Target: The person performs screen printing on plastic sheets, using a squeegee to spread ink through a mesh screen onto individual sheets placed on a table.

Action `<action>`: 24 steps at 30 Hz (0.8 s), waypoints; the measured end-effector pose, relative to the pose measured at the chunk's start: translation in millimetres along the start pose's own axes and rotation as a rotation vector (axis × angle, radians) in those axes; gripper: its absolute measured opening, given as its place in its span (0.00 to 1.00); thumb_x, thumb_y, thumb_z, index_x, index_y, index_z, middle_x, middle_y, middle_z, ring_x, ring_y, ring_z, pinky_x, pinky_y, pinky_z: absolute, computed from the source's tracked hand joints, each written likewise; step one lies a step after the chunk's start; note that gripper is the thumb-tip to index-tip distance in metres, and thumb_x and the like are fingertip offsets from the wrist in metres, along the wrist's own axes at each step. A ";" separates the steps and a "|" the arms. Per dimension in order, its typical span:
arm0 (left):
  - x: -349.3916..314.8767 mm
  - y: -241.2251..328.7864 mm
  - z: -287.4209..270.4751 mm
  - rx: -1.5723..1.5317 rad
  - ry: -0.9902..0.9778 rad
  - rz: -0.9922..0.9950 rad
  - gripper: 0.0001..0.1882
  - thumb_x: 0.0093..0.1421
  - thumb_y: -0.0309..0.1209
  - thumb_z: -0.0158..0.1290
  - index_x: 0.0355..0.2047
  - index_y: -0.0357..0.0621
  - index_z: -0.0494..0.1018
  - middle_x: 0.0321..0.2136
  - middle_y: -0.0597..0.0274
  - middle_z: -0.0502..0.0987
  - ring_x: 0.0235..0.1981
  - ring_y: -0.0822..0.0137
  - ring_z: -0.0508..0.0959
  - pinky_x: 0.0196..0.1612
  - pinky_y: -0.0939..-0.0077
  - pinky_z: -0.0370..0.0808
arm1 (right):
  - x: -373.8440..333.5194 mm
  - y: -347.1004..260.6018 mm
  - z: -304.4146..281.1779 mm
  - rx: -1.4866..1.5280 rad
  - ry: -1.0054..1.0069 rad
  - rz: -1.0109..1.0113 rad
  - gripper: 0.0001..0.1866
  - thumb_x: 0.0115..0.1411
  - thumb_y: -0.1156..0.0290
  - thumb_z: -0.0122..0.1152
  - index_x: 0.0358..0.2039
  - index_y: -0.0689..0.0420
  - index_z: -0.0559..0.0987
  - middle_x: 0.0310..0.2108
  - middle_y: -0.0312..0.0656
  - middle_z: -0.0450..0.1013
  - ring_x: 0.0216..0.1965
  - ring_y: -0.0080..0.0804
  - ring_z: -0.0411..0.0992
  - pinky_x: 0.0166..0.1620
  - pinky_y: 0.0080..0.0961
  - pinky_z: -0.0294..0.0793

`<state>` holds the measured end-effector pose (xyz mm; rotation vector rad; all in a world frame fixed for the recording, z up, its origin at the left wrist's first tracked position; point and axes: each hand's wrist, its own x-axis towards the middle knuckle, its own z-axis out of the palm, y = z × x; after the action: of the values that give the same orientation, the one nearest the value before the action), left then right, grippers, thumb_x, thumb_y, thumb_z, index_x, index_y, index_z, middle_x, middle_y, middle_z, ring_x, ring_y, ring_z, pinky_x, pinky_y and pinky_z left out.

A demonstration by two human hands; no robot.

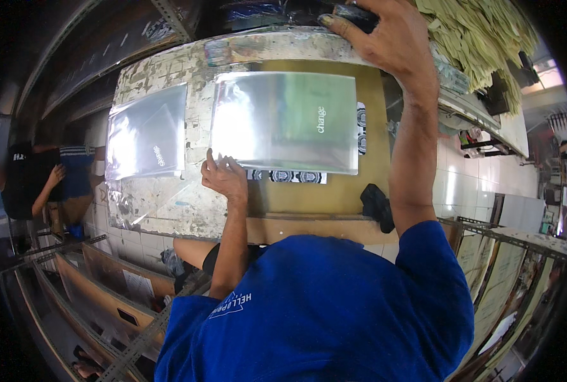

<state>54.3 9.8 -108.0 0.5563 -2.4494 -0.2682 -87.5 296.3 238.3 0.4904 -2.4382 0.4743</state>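
A clear plastic sheet or bag (pixel 283 121) with small white print lies flat before me on an olive-coloured board (pixel 372 162). My left hand (pixel 225 179) is at its lower left edge, with fingers stretched out and apart over the plastic. Whether a fingertip lifts the edge, I cannot tell. At the far right, beyond the table edge, my right hand (pixel 395 38) curls round a dark block-like object (pixel 358 17); its thumb is stained. White strips with black round patterns (pixel 296 176) stick out from under the plastic.
More printed clear plastic (pixel 148 134) lies on the paint-stained table (pixel 197 191) to the left. A black cloth (pixel 377 205) rests near the right edge. Yellowish sheets (pixel 481 38) are heaped far right. Another person (pixel 35 181) is at the left. Racks of boards (pixel 118 293) stand lower left.
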 end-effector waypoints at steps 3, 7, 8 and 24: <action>8.7 7.2 -2.4 -0.151 0.061 0.038 0.07 0.56 0.28 0.59 0.34 0.40 0.80 0.56 0.55 0.75 0.49 0.53 0.74 0.47 0.56 0.69 | 1.3 -2.5 -1.9 0.039 -0.034 0.027 0.21 0.49 0.54 0.72 0.30 0.61 0.84 0.26 0.50 0.80 0.31 0.49 0.79 0.38 0.39 0.76; 36.0 43.1 -29.8 -0.532 0.004 -0.078 0.10 0.63 0.27 0.55 0.39 0.31 0.77 0.53 0.42 0.75 0.36 0.52 0.80 0.34 0.61 0.76 | 1.2 1.9 -3.7 0.075 -0.062 0.040 0.20 0.49 0.54 0.72 0.29 0.61 0.84 0.25 0.51 0.79 0.31 0.50 0.79 0.38 0.40 0.76; 38.2 50.9 -31.5 -0.589 0.000 -0.125 0.10 0.64 0.27 0.54 0.40 0.30 0.76 0.52 0.41 0.76 0.35 0.52 0.80 0.33 0.62 0.77 | 0.2 2.3 -3.1 0.054 -0.050 0.027 0.20 0.49 0.55 0.72 0.29 0.61 0.84 0.25 0.51 0.79 0.30 0.49 0.79 0.37 0.39 0.76; 78.8 43.5 -40.8 -1.161 -0.096 -0.507 0.11 0.69 0.29 0.52 0.39 0.29 0.74 0.34 0.52 0.80 0.33 0.66 0.82 0.35 0.75 0.80 | 3.3 9.3 -1.7 0.136 -0.100 0.002 0.22 0.52 0.53 0.68 0.26 0.64 0.82 0.24 0.54 0.78 0.30 0.49 0.78 0.38 0.40 0.76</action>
<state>7.2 10.8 -21.1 0.5836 -1.7396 -1.7681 -93.4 304.4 239.5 0.5817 -2.5128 0.6333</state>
